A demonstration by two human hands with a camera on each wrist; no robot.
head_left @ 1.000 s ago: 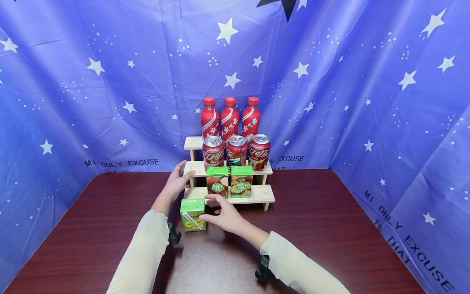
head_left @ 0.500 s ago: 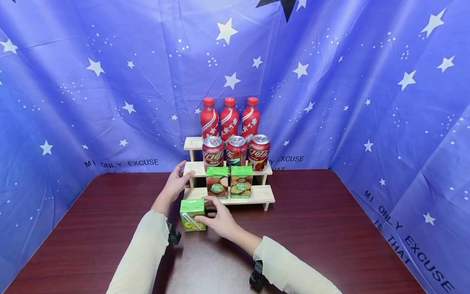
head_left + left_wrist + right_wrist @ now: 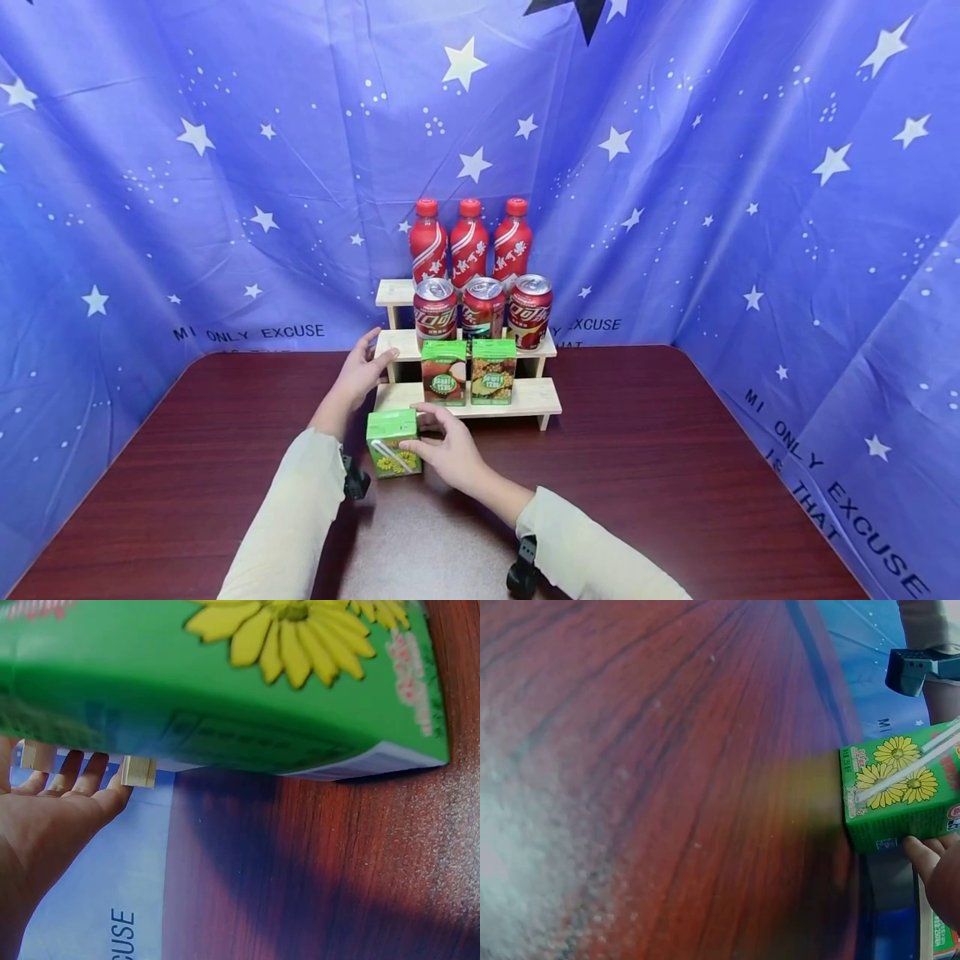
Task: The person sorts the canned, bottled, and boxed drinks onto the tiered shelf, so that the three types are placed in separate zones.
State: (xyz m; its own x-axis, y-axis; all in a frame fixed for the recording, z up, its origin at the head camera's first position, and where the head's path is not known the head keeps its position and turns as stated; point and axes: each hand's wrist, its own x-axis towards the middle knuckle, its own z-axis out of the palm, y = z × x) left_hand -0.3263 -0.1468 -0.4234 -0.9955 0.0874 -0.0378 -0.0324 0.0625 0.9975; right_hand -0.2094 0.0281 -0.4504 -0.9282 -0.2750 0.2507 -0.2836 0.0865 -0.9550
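A green drink carton (image 3: 393,444), with yellow flowers and a white straw on its front, stands upright before the left end of a three-step wooden shelf (image 3: 536,393). My right hand (image 3: 453,454) holds the carton from its right side, thumb at the front and fingers behind; the right wrist view shows fingertips against the carton (image 3: 900,784). My left hand (image 3: 358,379) holds the left end of the middle step, thumb in front. In the left wrist view, the carton (image 3: 225,697) partly hides that left hand (image 3: 56,814).
Two green cartons (image 3: 444,372) stand on the lowest step. Red cans (image 3: 528,312) fill the middle step, and red bottles (image 3: 468,246) the top one. A blue star-patterned curtain (image 3: 247,183) surrounds the dark red-brown table (image 3: 645,483).
The carton has shifted slightly toward me, with the right hand on it. Its thumb has moved a little left across the carton's front. The left hand has stayed in place.
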